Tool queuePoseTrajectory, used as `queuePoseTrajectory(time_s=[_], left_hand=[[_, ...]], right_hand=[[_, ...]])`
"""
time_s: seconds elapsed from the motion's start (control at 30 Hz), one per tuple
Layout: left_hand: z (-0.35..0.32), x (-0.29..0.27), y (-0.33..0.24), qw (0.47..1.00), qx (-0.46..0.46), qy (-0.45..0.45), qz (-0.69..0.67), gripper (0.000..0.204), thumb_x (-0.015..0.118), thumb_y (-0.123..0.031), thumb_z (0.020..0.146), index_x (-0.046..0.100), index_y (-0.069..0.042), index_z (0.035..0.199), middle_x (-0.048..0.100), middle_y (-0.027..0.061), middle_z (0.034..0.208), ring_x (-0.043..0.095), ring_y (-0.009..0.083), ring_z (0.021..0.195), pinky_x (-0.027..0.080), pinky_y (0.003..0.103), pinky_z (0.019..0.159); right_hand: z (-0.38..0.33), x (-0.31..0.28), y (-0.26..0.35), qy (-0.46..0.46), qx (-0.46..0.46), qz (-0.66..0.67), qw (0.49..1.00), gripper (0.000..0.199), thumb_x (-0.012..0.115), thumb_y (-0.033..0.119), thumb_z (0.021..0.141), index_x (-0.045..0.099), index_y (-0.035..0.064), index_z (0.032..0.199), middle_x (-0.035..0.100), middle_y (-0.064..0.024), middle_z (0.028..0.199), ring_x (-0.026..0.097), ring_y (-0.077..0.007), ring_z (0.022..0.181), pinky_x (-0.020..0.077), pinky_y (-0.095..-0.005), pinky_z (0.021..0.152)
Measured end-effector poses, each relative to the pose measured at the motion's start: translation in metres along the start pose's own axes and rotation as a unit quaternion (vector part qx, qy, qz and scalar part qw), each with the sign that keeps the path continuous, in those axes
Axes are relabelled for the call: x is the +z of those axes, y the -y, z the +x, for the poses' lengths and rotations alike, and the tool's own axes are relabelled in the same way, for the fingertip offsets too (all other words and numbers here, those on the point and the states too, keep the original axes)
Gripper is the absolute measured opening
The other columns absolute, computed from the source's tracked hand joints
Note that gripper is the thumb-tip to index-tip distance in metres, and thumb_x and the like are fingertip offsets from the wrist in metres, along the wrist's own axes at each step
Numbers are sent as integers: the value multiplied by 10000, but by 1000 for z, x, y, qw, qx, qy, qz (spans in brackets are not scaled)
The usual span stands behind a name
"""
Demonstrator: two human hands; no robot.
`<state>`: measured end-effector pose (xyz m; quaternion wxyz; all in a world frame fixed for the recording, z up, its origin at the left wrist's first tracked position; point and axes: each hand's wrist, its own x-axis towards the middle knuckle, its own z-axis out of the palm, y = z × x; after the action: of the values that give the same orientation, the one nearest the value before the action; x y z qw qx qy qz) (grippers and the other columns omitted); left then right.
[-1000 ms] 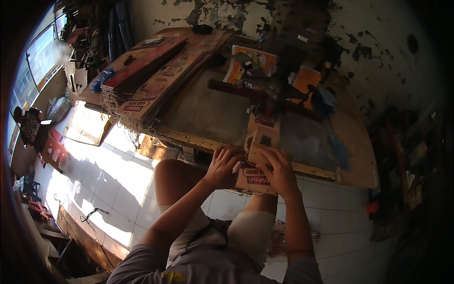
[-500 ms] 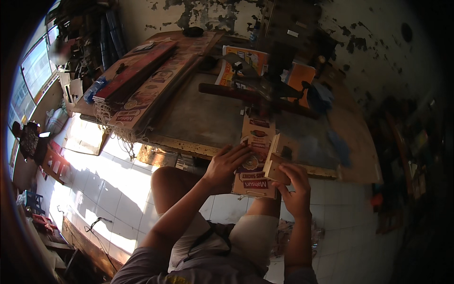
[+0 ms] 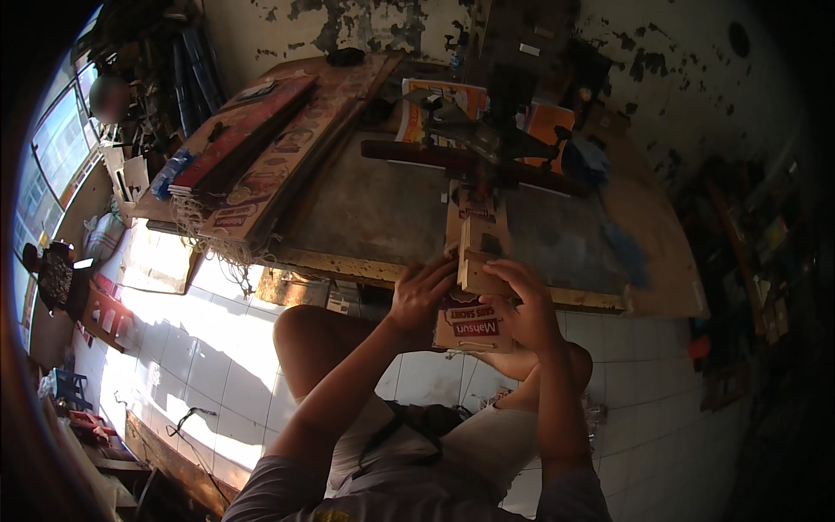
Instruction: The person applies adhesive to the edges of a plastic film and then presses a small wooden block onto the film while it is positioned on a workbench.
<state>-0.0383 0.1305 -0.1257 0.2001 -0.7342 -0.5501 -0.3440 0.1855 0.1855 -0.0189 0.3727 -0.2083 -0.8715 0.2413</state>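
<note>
A long printed cardboard-like strip [image 3: 472,331], tan with dark red and purple print, runs from the table over its near edge toward my lap. Its far end goes beneath a dark clamp-like frame. My right hand [image 3: 528,304] is closed around a small pale wooden block [image 3: 477,271], which lies across the middle of the strip. To its left, my left hand [image 3: 422,294] rests at the strip's left edge, fingers stretched forward, their tips close to the block. Its thumb is hidden. A thin cord shows at the strip's near end.
The worktable [image 3: 339,209] has a worn, light near edge. Several long printed strips [image 3: 278,165] with loose strings lie on its left side. The dark clamp frame [image 3: 487,157] stands ahead, with orange printed sheets [image 3: 548,126] behind it. White tiles [image 3: 226,348] cover the floor.
The wooden block in my right hand has moved left and away from me, from the strip's right side onto its middle. My left hand has shifted slightly to the strip's left edge.
</note>
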Motion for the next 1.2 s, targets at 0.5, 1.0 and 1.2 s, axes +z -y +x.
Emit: queuePoseTrajectory(time_s=[0.5,1.0,1.2], left_hand=[[5,5,-4,998,2,-69,4,448,737,-260,790,706,-171,1228,716,10,1283,669,163,1219,477,343,865],[5,2,-6,999,-18,-40,-16,414,667,-187,827,682,-143,1238,682,9,1353,633,169,1279,481,364,928],[16,-15,-17,999,-30,-8,-7,422,698,-231,819,681,-150,1233,700,-4,1327,649,173,1261,453,346,913]], right_hand=[[46,16,-47,54,16,-64,996,408,775,145,890,663,41,1268,637,-113,1287,607,-315,1209,524,-416,998],[79,27,-88,47,2,-59,997,368,718,108,913,645,34,1266,615,-125,1300,590,-332,1225,509,-423,1016],[76,26,-97,28,-20,-58,998,386,750,123,903,656,47,1270,612,-95,1324,589,-312,1234,515,-405,1005]])
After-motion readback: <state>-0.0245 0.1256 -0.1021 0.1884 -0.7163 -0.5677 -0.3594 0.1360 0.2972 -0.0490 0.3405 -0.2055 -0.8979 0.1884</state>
